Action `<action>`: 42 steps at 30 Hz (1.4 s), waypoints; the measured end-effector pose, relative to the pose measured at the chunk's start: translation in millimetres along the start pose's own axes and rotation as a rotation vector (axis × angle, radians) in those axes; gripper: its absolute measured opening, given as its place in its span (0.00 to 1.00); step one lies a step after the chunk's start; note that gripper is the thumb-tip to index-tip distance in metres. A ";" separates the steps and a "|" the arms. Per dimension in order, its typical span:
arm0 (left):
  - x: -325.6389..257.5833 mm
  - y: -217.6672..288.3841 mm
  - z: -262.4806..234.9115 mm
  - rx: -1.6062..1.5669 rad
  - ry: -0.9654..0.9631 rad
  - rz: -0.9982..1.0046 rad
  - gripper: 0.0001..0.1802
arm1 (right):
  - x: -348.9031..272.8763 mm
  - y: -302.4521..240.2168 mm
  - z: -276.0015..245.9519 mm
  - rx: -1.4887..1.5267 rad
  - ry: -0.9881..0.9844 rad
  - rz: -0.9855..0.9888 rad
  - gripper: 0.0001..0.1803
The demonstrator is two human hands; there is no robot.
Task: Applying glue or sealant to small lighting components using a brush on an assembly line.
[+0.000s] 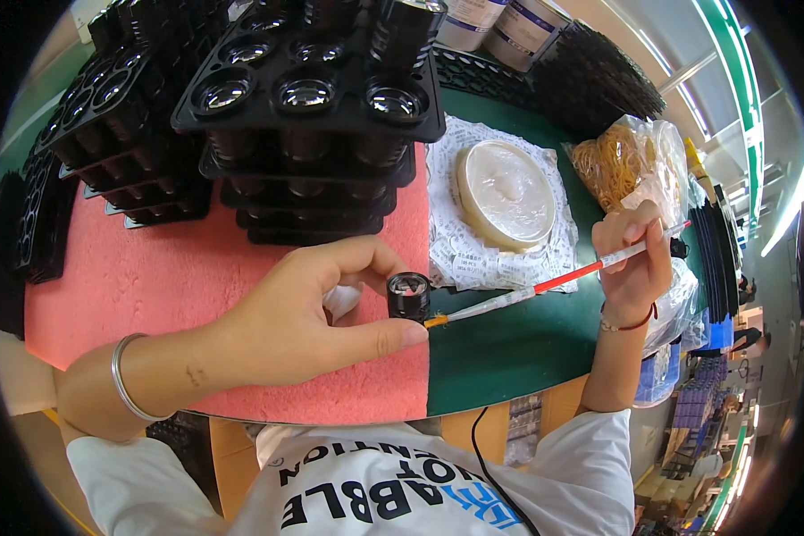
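Head view: stacked black trays (pixel 308 98) of glossy round lenses crowd the back of the pink mat (pixel 152 277), just behind the hands. To the right, on the green table (pixel 509 339), lie white sachets (pixel 473 259) under a round cream lid (pixel 507 192), with a clear bag of tan rubber bands (pixel 621 161) beyond. The left hand (pixel 308 317) pinches a small black lens (pixel 408 295) over the mat's edge. The right hand (pixel 632 263) grips a thin brush (pixel 545 286), white with a red band, its orange tip touching the lens.
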State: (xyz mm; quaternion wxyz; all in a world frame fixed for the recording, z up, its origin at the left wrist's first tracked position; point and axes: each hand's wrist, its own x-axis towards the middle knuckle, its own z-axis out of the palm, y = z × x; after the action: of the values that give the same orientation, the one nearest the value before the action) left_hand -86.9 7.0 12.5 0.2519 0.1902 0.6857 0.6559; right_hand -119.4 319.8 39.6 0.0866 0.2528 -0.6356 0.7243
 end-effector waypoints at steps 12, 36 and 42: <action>-2.7 8.7 0.5 0.070 -0.021 -0.050 0.14 | 1.3 1.1 -3.3 0.017 -0.191 0.021 0.17; 0.5 7.0 -2.2 0.040 -0.052 -0.040 0.15 | 2.2 -3.5 4.7 0.263 -0.159 0.061 0.16; 0.3 1.2 -0.3 -0.019 -0.043 -0.006 0.15 | 2.6 -2.9 4.3 0.266 -0.166 0.069 0.15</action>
State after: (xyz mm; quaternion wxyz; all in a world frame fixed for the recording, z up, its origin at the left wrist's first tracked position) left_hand -87.5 7.0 13.7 0.2705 0.1999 0.6743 0.6574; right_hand -119.2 315.6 43.6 -0.0253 0.2992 -0.5472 0.7813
